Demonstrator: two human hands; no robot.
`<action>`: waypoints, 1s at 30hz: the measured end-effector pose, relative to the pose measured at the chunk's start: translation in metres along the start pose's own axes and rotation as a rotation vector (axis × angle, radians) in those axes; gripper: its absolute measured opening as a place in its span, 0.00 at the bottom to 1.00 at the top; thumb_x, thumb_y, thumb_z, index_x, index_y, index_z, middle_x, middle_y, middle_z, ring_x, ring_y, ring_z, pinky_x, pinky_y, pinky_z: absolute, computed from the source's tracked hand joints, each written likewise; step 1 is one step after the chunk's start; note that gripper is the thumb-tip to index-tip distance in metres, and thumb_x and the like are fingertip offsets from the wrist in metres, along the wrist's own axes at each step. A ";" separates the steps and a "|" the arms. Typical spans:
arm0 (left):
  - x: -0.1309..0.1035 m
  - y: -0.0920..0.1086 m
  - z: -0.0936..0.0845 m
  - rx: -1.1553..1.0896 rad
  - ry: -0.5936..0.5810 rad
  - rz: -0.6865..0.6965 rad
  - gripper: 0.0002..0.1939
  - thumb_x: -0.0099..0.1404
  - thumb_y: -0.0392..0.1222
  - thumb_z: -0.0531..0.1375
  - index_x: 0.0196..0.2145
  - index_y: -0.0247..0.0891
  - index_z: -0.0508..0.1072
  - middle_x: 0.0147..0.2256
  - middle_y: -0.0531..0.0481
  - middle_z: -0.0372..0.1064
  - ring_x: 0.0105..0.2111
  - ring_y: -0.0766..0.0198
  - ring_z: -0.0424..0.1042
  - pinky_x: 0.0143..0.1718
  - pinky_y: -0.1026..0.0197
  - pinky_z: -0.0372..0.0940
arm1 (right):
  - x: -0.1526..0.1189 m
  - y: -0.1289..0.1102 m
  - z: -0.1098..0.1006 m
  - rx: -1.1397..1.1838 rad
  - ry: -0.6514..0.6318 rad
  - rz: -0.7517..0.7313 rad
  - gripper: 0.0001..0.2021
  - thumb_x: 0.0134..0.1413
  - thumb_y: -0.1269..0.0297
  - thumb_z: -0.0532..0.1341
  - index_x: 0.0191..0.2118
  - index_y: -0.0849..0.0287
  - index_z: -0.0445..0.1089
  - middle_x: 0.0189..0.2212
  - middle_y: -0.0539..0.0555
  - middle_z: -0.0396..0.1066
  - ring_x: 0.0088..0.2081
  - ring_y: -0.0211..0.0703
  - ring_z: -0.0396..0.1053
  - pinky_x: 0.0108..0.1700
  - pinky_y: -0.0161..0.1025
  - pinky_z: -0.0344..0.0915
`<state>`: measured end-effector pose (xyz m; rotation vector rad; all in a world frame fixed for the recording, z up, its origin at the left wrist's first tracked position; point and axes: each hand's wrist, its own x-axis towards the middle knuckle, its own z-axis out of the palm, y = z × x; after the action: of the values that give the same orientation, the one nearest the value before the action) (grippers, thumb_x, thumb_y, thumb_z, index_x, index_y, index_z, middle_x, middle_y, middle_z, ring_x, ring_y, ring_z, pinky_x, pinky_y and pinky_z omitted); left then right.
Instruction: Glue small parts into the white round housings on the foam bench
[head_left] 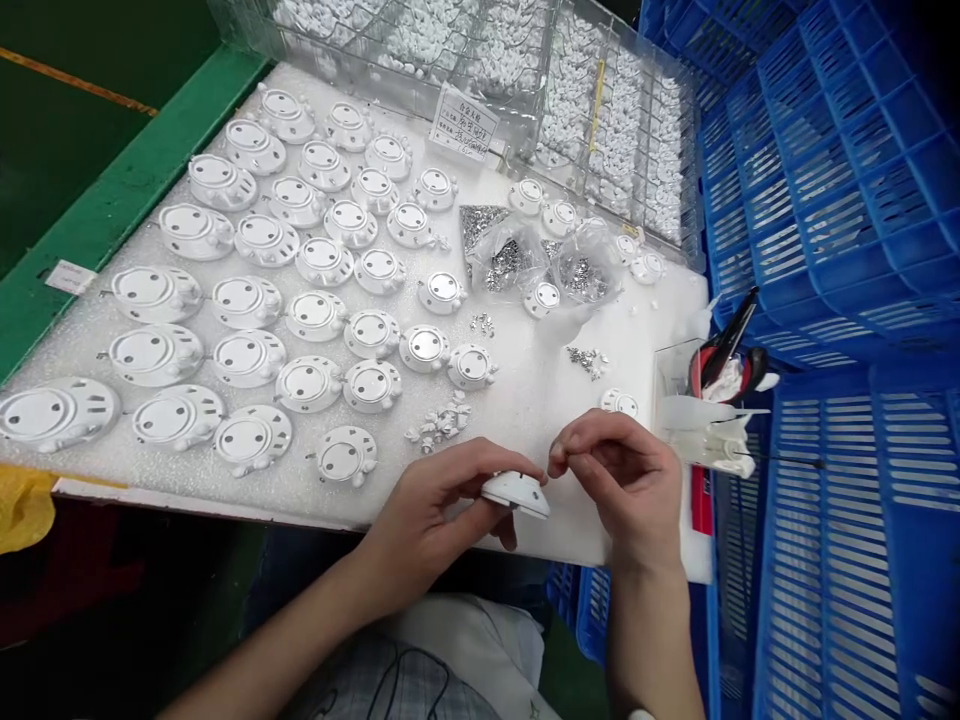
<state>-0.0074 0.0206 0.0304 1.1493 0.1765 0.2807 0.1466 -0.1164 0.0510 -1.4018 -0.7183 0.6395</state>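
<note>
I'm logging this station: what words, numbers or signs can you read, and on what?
White card at the clear tray's front: heading seems to begin "合金"; remaining print and handwriting too blurred.
Pale label on green frame: too small.
Yellow strip in tray: nothing readable.

Cannot see into the pinch of the right hand (630,475), in front of the tray (337,66). Cannot see all of the white disc (517,492) there, partly covered by the left hand (442,495). Cannot read small print on the card (463,124) beside the tray, itself cut off at top.
</note>
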 end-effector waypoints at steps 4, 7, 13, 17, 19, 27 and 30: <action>0.003 0.007 0.000 -0.120 0.004 -0.093 0.09 0.75 0.41 0.64 0.49 0.48 0.85 0.43 0.52 0.77 0.30 0.73 0.80 0.37 0.72 0.75 | -0.003 0.006 -0.002 -0.007 -0.025 -0.026 0.04 0.63 0.69 0.69 0.39 0.51 0.78 0.33 0.50 0.75 0.36 0.39 0.74 0.37 0.36 0.73; 0.005 0.009 0.001 -0.205 -0.008 -0.136 0.09 0.74 0.41 0.66 0.48 0.50 0.86 0.49 0.50 0.77 0.30 0.72 0.81 0.36 0.70 0.77 | -0.003 0.008 -0.003 -0.085 -0.063 -0.082 0.04 0.63 0.68 0.69 0.40 0.51 0.78 0.35 0.50 0.72 0.39 0.40 0.72 0.41 0.37 0.71; 0.006 0.009 -0.003 -0.198 -0.052 -0.188 0.09 0.74 0.42 0.66 0.47 0.51 0.87 0.52 0.49 0.77 0.28 0.74 0.80 0.33 0.73 0.76 | -0.002 0.006 -0.002 -0.130 -0.169 -0.079 0.04 0.67 0.68 0.65 0.42 0.50 0.76 0.38 0.50 0.69 0.42 0.38 0.69 0.44 0.37 0.68; 0.006 0.009 -0.006 -0.176 -0.073 -0.184 0.10 0.74 0.42 0.66 0.48 0.52 0.87 0.54 0.48 0.77 0.27 0.75 0.80 0.31 0.74 0.75 | -0.004 0.005 -0.002 -0.119 -0.198 -0.072 0.05 0.68 0.68 0.64 0.43 0.50 0.76 0.38 0.49 0.70 0.42 0.37 0.69 0.45 0.36 0.68; 0.006 0.010 -0.007 -0.177 -0.066 -0.189 0.10 0.74 0.42 0.66 0.47 0.53 0.87 0.54 0.48 0.78 0.26 0.75 0.80 0.31 0.74 0.75 | -0.004 0.005 -0.002 -0.114 -0.196 -0.066 0.05 0.68 0.68 0.64 0.43 0.50 0.76 0.38 0.49 0.70 0.42 0.37 0.69 0.44 0.35 0.68; 0.006 0.009 -0.006 -0.183 -0.048 -0.175 0.10 0.73 0.42 0.66 0.47 0.54 0.87 0.54 0.47 0.79 0.24 0.75 0.80 0.29 0.74 0.75 | -0.002 0.004 -0.002 -0.111 -0.204 -0.051 0.05 0.69 0.67 0.64 0.42 0.50 0.77 0.38 0.49 0.71 0.42 0.37 0.70 0.44 0.36 0.69; 0.005 0.007 -0.006 -0.167 -0.046 -0.163 0.11 0.73 0.41 0.66 0.48 0.54 0.87 0.54 0.47 0.79 0.25 0.74 0.81 0.29 0.74 0.75 | -0.001 0.006 -0.002 -0.105 -0.199 -0.045 0.06 0.69 0.66 0.63 0.43 0.50 0.78 0.38 0.50 0.71 0.41 0.37 0.71 0.40 0.35 0.69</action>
<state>-0.0048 0.0300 0.0349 0.9691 0.2012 0.1224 0.1478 -0.1184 0.0451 -1.4263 -0.9501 0.7205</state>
